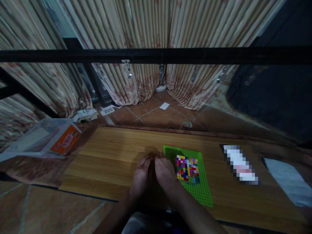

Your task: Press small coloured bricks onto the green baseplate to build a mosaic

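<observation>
Over the wooden table, just left of the green baseplate, my two hands meet at the fingertips. My left hand [141, 174] is closed, its fingers curled toward the other hand. My right hand [165, 169] is closed too and covers part of the plate's left edge. Whatever lies between the fingers is hidden or too small to name. Right beside my right hand, a block of many-coloured toy bricks [192, 169] sits on the green studded baseplate [203, 191], with a few dark gaps in its top.
The wooden table [97, 162] has a blurred-out flat object [241, 165] and a white sheet [290, 182] on its right. At the left stands a clear plastic bin [48, 125] with an orange label. A black rail [146, 56] crosses in front of striped curtains [143, 29].
</observation>
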The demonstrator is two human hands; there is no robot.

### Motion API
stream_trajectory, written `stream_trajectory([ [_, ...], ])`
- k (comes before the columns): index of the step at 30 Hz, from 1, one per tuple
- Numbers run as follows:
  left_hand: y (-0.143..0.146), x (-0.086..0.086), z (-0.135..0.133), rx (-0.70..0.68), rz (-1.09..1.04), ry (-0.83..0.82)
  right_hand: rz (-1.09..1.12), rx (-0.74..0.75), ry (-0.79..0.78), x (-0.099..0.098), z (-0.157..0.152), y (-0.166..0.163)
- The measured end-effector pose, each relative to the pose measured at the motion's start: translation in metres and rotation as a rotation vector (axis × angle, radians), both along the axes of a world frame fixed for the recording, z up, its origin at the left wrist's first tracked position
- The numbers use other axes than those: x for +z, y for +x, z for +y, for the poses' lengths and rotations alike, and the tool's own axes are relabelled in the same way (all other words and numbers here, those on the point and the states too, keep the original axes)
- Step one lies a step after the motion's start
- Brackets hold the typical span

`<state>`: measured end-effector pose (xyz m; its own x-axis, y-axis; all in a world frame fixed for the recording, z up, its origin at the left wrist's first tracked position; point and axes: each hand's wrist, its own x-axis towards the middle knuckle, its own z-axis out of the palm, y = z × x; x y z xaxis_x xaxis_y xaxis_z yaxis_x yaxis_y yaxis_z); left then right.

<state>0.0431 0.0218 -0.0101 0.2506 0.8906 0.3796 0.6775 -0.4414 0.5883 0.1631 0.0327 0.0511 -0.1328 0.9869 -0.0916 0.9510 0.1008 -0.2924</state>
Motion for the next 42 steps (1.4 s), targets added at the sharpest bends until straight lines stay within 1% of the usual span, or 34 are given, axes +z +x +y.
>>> stream_trajectory([
  [4,0.0,-0.006,0.002,0.026,0.022,0.032,0.004,-0.004,0.011,-0.003,0.0,0.002],
  [6,0.0,-0.007,0.002,0.03,0.026,0.035,0.011,0.008,0.017,0.001,-0.004,0.004],
  [8,0.0,-0.007,0.002,0.03,0.026,0.027,0.066,0.034,0.056,0.007,-0.012,0.011],
  [10,0.001,-0.007,0.001,0.035,0.036,0.025,0.214,0.045,0.164,0.014,-0.022,0.024],
  [13,0.001,-0.008,0.001,0.042,0.046,0.041,0.449,-0.035,0.303,0.02,-0.034,0.053],
  [16,0.0,-0.01,0.002,0.034,0.03,0.052,0.557,-0.141,0.359,0.016,-0.038,0.081],
  [19,0.0,-0.011,0.002,0.036,0.029,0.069,0.53,-0.215,0.427,0.007,-0.035,0.095],
  [22,0.001,-0.01,0.003,0.033,0.039,0.072,0.483,-0.255,0.492,-0.002,-0.031,0.098],
  [26,0.001,-0.008,0.002,0.032,0.043,0.068,0.487,-0.289,0.497,-0.012,-0.027,0.098],
  [32,0.001,-0.007,0.002,0.047,0.04,0.059,0.599,-0.34,0.449,-0.025,-0.021,0.104],
  [42,0.001,-0.008,0.002,0.037,0.038,0.063,0.742,-0.35,0.354,-0.028,-0.017,0.103],
])
